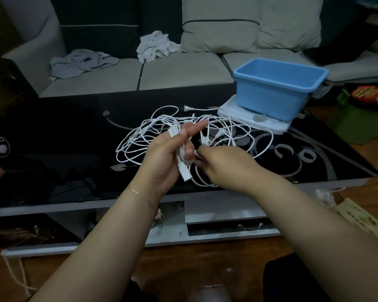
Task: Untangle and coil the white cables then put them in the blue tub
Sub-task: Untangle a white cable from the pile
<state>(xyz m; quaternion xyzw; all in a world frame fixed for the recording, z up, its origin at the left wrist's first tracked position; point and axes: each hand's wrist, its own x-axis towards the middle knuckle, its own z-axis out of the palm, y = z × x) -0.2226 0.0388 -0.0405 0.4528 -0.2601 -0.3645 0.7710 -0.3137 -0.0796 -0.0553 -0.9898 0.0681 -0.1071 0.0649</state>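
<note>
A tangle of white cables (pixel 140 136) lies in loose loops on the black glass table (pixel 63 138). One two-pin plug (pixel 186 108) points left near the table's back edge. My left hand (pixel 166 158) is raised over the tangle, with several turns of cable wound round its fingers and a white connector (pixel 184 172) hanging by its palm. My right hand (pixel 225 164) is just to the right of it and pinches a strand of cable close to the left fingers. The blue tub (pixel 277 101) stands empty at the table's back right, on a white flat box (pixel 234 107).
A grey sofa (pixel 183 70) with cushions and crumpled cloths (pixel 155 46) runs behind the table. Red and green items (pixel 364 94) sit right of the tub. A drawer unit (pixel 216 214) lies under the table top, above the wooden floor.
</note>
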